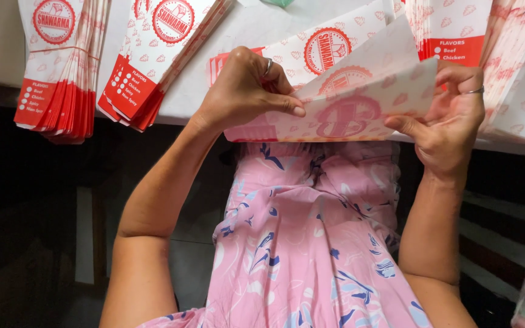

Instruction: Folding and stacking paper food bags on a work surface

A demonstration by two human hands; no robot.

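The paper sheet [360,100] is white with red print, half folded. My left hand [244,91] pinches its edge closed; my right hand [451,115] grips the other end.

We see two paper-sleeve stacks [62,67] [153,54] on the table [262,24] at upper left, a folded sheet [347,103] centre, more stacks [518,67] upper right.
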